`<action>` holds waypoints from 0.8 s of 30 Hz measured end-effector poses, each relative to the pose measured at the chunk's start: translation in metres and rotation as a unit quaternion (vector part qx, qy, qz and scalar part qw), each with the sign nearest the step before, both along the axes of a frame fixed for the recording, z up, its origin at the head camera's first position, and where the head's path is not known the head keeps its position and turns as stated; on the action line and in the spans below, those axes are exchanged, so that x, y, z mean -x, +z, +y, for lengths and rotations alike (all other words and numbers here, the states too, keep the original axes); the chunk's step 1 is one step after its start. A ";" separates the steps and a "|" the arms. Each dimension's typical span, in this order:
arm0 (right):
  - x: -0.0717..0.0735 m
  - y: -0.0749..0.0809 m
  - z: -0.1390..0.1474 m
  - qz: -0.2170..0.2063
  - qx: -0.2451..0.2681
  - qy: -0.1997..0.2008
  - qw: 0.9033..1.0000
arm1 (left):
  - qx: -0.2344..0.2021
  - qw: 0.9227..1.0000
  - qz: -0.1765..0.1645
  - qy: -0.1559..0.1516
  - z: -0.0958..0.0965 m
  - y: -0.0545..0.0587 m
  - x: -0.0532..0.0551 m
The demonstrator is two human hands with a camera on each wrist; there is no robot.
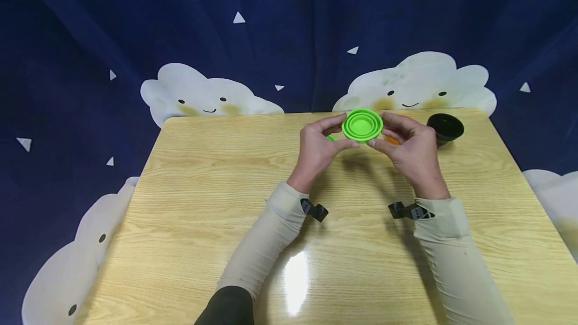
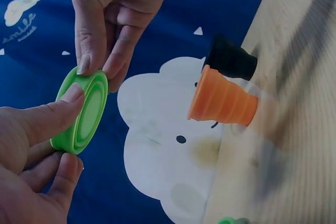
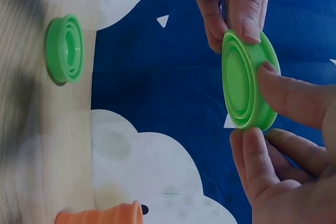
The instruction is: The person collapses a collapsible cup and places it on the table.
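Observation:
A bright green collapsible cup [image 1: 362,125], folded flat into rings, is held above the far part of the table between both hands. My left hand [image 1: 317,147] pinches its left edge with thumb and fingers. On the opposite edge, my right hand [image 1: 415,148] pinches it the same way. The wrist views show the folded cup [image 2: 84,111] tilted, thumbs on its rim. Behind the left hand, a second flat green cup [image 3: 65,49] lies on the table. An orange ribbed cup [image 2: 224,98] stands beyond the right hand, mostly hidden by it in the head view.
A black cup [image 1: 445,127] stands near the table's back right, close to the right hand. The wooden table [image 1: 217,174] ends at a dark blue curtain [image 1: 280,24] printed with white clouds. Glare marks the table's front middle.

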State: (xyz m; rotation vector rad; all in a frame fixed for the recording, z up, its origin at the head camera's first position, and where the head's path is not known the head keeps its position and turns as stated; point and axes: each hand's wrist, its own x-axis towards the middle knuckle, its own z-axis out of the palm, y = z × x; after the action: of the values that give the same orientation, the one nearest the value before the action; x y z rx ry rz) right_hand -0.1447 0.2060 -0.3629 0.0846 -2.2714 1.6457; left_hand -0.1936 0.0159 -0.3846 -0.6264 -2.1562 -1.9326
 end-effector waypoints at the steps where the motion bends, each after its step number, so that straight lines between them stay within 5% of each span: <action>1: 0.001 -0.001 0.000 -0.001 -0.003 -0.001 1.000 | 0.003 1.000 0.001 0.001 0.001 -0.001 0.001; 15: 0.010 -0.021 0.006 -0.016 -0.100 -0.019 0.995 | 0.033 0.999 -0.016 0.021 0.011 -0.022 0.004; 24: 0.016 -0.042 0.011 -0.041 -0.116 -0.015 0.992 | 0.076 0.996 -0.034 0.032 0.022 -0.043 0.008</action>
State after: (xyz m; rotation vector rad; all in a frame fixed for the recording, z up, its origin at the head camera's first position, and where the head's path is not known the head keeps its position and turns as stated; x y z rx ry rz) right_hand -0.1603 0.2174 -0.4049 0.0376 -2.5050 1.3872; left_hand -0.2017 0.0380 -0.4279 -0.5158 -2.3522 -1.7950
